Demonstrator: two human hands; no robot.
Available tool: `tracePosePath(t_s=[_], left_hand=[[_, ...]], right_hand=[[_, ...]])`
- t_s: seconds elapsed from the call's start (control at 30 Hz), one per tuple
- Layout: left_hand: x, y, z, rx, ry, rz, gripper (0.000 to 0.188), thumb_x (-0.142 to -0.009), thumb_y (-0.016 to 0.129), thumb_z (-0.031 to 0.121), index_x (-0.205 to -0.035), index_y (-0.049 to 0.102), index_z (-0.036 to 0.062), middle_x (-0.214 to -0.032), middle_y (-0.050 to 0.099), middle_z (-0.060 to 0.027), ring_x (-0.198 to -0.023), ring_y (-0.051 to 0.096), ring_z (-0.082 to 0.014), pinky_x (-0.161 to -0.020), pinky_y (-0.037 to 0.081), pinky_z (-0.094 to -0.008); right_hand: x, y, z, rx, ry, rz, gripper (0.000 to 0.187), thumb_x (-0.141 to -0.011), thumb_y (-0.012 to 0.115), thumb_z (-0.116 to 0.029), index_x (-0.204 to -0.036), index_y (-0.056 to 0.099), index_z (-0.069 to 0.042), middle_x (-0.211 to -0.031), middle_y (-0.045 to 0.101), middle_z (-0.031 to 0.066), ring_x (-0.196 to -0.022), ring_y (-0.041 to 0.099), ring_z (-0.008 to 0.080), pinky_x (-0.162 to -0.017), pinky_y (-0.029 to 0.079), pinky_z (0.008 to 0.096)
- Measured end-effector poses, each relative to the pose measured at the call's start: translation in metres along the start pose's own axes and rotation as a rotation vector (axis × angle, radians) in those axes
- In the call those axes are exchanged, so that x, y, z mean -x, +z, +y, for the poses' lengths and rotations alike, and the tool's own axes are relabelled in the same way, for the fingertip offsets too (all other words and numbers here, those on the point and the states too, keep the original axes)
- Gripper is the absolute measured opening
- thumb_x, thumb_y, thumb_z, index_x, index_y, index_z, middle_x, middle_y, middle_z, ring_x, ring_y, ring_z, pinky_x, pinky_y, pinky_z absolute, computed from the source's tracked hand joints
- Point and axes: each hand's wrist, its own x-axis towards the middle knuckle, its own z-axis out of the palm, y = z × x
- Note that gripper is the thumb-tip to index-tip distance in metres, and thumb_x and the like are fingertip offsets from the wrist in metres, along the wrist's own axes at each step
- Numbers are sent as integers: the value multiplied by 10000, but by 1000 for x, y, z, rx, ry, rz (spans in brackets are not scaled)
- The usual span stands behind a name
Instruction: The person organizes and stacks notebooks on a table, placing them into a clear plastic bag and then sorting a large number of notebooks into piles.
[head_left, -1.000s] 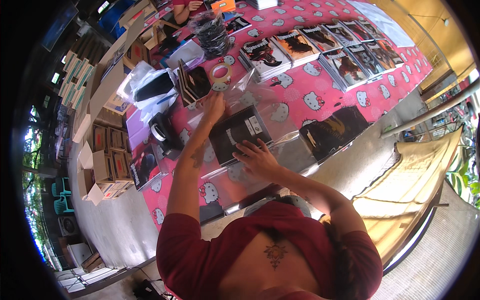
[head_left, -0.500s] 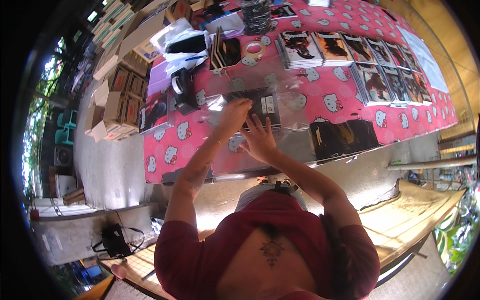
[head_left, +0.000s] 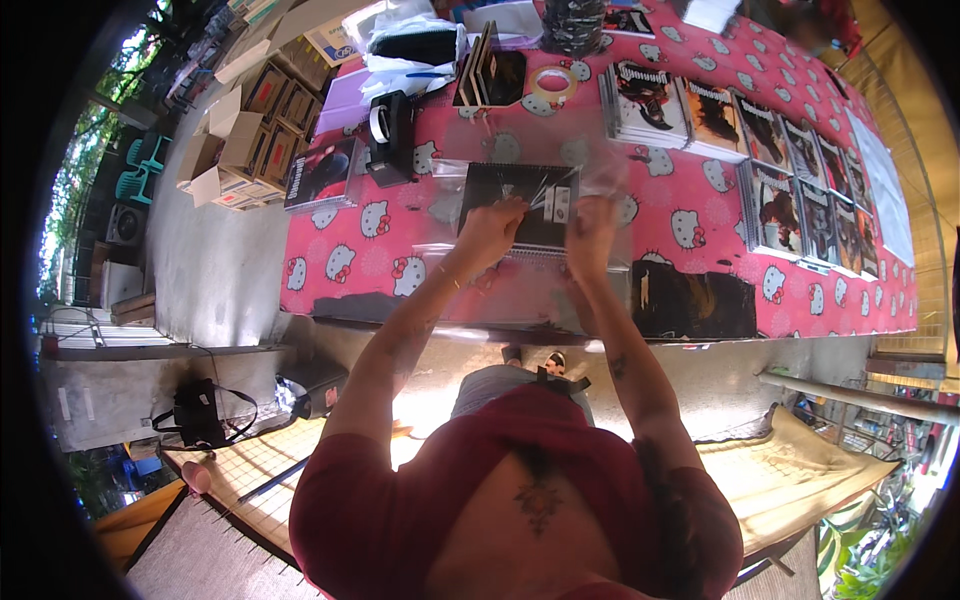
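R hand (head_left: 592, 235) shifted off notebook (head_left: 520, 190) middle to its R edge; blurred, can't tell grip. L hand (head_left: 492, 232) fingers bunched on film (head_left: 447, 205), pinch unclear. Notebook flat on table (head_left: 335, 270), film over; edges loose afaict. Tape roll (head_left: 554, 85) beyond, untouched.

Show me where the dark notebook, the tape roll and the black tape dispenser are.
Dark notebook (head_left: 533, 217): head view, on its cover.
Tape roll (head_left: 553, 99): head view, on its ring's near edge.
Black tape dispenser (head_left: 398, 142): head view, on its body.

A dark red, open-necked top (head_left: 365, 495) (a tattoo (head_left: 538, 505) shows there) hangs over pale grey bottoms (head_left: 490, 390).
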Motion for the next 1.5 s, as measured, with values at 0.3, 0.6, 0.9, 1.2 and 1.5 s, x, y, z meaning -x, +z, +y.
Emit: tracePosePath(t_s=[0.3, 0.6, 0.9, 1.2, 1.5], left_hand=[[-3, 16, 0, -273, 148, 35, 310, -856, 526, 31, -1154, 581, -32, -1202, 612, -210, -1163, 581, -332, -1004, 473, -423], [15, -5, 6, -236, 132, -28, 356, -923, 537, 165, -1225, 570, -20, -1327, 540, -231, -1298, 475, -339, -1079, 388, -443], [28, -120, -162, -177, -498, 611, 268, -901, 614, 184, -1100, 673, 14, -1086, 629, -153, -922, 595, -318, -847, 503, -453], [29, -121, -180, 1158, -827, 656, 121, -871, 683, 219, -930, 645, 121, -674, 506, 59, -547, 444, -73, -512, 387, -279], [9, -154, -127, -229, -631, 185, 246, -809, 680, 215, -677, 681, 7, -628, 671, -106, -576, 647, -161, -552, 497, -311]], right_hand=[[-86, -90, 90, -240, 65, 5, 436, -842, 697, -115, -1248, 565, -30, -1090, 625, 125, -909, 627, 208, -816, 505, 361], [12, -13, -32, 701, -593, -530, 687, -697, 771, -415, -1216, 578, -8, -1120, 588, 84, -1007, 594, 250, -923, 413, 393], [10, -13, -41, 737, -637, -538, 646, -701, 758, -397, -1202, 600, -21, -1087, 587, 68, -990, 591, 222, -879, 413, 377], [7, -15, -36, 737, -603, -517, 635, -695, 768, -372, -1200, 603, -25, -1081, 584, 64, -1005, 584, 227, -877, 418, 384], [4, -18, -35, 743, -606, -495, 637, -668, 774, -385, -1157, 608, -13, -1097, 588, 69, -969, 618, 214, -863, 441, 367]])
